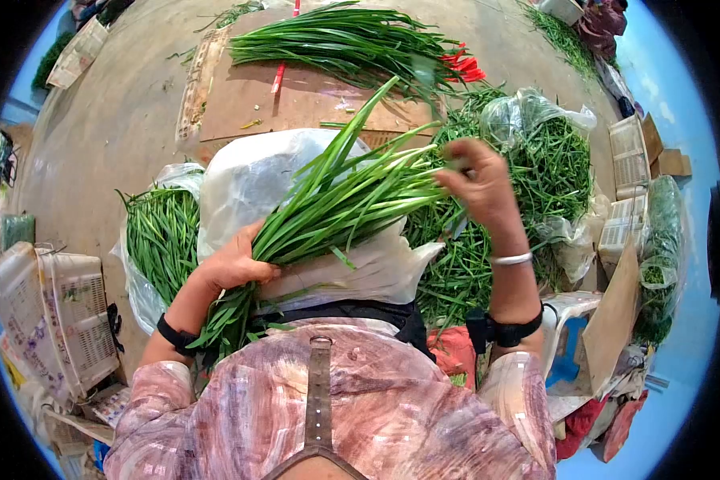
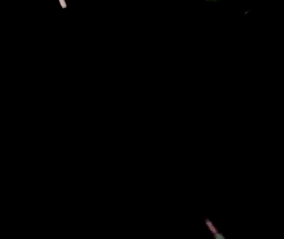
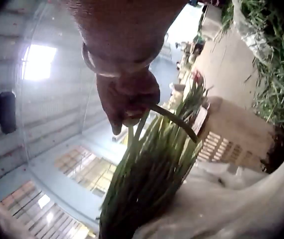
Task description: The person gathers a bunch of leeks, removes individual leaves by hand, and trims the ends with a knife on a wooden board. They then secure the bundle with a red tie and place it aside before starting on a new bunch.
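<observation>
A bunch of green chives (image 1: 352, 196) with pale stem ends lies slanted across the lap in the head view. My left hand (image 1: 240, 260) grips it low down, thumb across the leaves. At the pale ends, my right hand (image 1: 480, 180) is raised with curled fingers. In the right wrist view the same hand (image 3: 129, 94) pinches a single chive stalk (image 3: 174, 121), which sticks out sideways above the upright bunch (image 3: 147, 174). The left wrist view is almost wholly black.
A whitish plastic sheet (image 1: 256, 172) covers the lap. Ahead, tied chives (image 1: 336, 44) with red ends lie on a board (image 1: 240, 104). Loose greens (image 1: 464, 264) heap at the right; a bag of chives (image 1: 164, 232) stands left. Plastic crates (image 1: 76, 312) line the side.
</observation>
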Demonstrator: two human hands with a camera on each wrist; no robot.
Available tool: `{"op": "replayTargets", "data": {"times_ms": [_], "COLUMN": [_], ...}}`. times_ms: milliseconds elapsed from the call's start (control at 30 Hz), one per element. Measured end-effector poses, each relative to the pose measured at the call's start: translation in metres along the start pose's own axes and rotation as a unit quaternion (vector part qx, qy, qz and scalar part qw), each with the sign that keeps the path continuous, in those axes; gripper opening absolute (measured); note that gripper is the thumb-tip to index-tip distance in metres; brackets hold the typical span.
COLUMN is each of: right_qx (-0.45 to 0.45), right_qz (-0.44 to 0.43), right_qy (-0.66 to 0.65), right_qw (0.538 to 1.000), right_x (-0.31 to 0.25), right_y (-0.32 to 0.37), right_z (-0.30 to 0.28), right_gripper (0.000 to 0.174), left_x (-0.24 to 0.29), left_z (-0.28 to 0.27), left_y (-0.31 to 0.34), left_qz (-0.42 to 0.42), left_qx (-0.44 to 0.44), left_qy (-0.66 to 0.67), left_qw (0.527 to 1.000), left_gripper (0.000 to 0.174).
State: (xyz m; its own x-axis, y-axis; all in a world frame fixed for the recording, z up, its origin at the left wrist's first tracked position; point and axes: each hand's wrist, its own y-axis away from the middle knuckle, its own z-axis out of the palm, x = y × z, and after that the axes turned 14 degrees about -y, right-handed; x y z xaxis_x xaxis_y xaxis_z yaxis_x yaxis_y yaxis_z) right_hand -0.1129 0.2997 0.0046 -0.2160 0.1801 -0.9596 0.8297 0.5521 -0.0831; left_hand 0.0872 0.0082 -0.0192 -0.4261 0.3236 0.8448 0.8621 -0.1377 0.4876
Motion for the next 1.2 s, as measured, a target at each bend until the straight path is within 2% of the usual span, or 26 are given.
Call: {"op": "replayTargets", "data": {"times_ms": [67,133,200,267,300,333,367,400,433,467,533,600,733,767,800,833,867,933,967,1000,1067,1100,1167,1200], "right_qx": [-0.098,-0.12,-0.117,-0.086,-0.072,-0.073,-0.039,-0.002,0.018,0.076,0.13,0.188,0.232,0.226,0.204,0.112,0.085,0.134,0.108,0.083,0.006,-0.003,0.005,0.026], "right_qz": [-0.1,-0.178,-0.209,-0.216,-0.196,-0.195,-0.092,0.011,0.052,0.084,0.068,0.069,0.022,0.15,0.266,0.143,0.274,0.122,0.123,0.123,0.208,0.22,0.232,0.216], "right_qy": [0.115,0.246,0.262,0.187,0.054,0.054,-0.047,-0.146,-0.172,-0.231,-0.348,-0.386,-0.442,-0.211,0.035,0.434,0.512,0.431,0.282,0.125,-0.085,-0.108,-0.122,-0.16], "right_qw": [0.983,0.945,0.935,0.955,0.976,0.977,0.994,0.989,0.984,0.966,0.926,0.9,0.867,0.939,0.941,0.883,0.809,0.884,0.945,0.981,0.974,0.97,0.965,0.963], "right_x": [-0.002,0.007,0.019,0.021,0.022,0.022,0.02,0.019,0.017,0.012,0.023,0.039,0.073,0.077,0.085,0.097,0.071,0.08,0.072,0.061,0.006,0.009,0.023,0.03], "right_y": [-0.004,-0.01,-0.013,-0.014,-0.015,-0.015,-0.014,-0.013,-0.013,-0.011,-0.01,-0.006,0.013,0.017,0.02,0.032,0.031,0.035,0.029,0.024,0.02,0.019,0.018,0.017], "right_z": [0.025,0.038,0.042,0.042,0.042,0.039,0.031,0.022,0.011,0.005,-0.024,-0.057,-0.12,-0.132,-0.14,-0.137,-0.118,-0.11,-0.098,-0.084,-0.034,-0.018,0.009,0.015], "right_gripper": [0.031,0.035,0.03,0.019,0.011,0.011,0.012,0.013,0.014,0.012,0.013,0.012,0.019,0.026,0.033,0.048,0.059,0.06,0.054,0.049,0.038,0.041,0.046,0.04], "left_x": [0.001,-0.001,-0.003,-0.003,-0.006,-0.01,-0.012,-0.013,-0.013,-0.012,-0.014,-0.014,-0.015,-0.016,-0.015,-0.014,-0.012,-0.003,0.0,0.0,0.001,0.003,0.004,0.006], "left_z": [-0.003,-0.002,-0.003,-0.005,-0.005,-0.004,-0.004,-0.004,-0.005,-0.006,-0.007,-0.006,-0.003,-0.003,-0.003,-0.004,-0.004,-0.004,-0.003,-0.003,-0.003,-0.001,0.003,0.002], "left_y": [0.0,0.0,0.002,0.002,0.001,0.0,-0.001,-0.002,-0.004,-0.005,-0.005,-0.003,-0.002,-0.002,-0.002,-0.002,-0.001,0.002,0.004,0.006,0.004,0.004,0.008,0.01], "left_qz": [-0.023,-0.025,-0.027,-0.059,-0.059,-0.032,-0.004,-0.003,0.016,0.035,0.02,0.002,0.0,0.014,0.016,0.029,0.04,0.008,-0.026,-0.03,0.007,0.011,0.118,0.12], "left_qx": [-0.023,-0.019,-0.013,-0.007,-0.007,-0.01,-0.014,-0.017,-0.023,-0.028,-0.028,-0.026,-0.016,-0.012,-0.011,-0.005,-0.001,-0.01,-0.021,-0.023,-0.007,-0.005,0.069,0.073], "left_qy": [0.006,-0.001,-0.004,-0.054,-0.052,-0.02,0.012,0.012,0.006,0.001,0.001,0.004,0.03,0.03,0.03,0.001,-0.028,-0.013,0.003,0.0,-0.095,-0.096,-0.085,-0.086], "left_qw": [0.999,1.0,1.0,0.997,0.997,0.999,1.0,1.0,1.0,0.999,0.999,1.0,0.999,0.999,0.999,1.0,0.999,1.0,0.999,0.999,0.995,0.995,0.987,0.986], "left_gripper": [0.071,0.07,0.068,0.066,0.066,0.065,0.063,0.063,0.061,0.059,0.058,0.056,0.056,0.055,0.055,0.056,0.056,0.056,0.056,0.056,0.063,0.063,0.072,0.072]}}
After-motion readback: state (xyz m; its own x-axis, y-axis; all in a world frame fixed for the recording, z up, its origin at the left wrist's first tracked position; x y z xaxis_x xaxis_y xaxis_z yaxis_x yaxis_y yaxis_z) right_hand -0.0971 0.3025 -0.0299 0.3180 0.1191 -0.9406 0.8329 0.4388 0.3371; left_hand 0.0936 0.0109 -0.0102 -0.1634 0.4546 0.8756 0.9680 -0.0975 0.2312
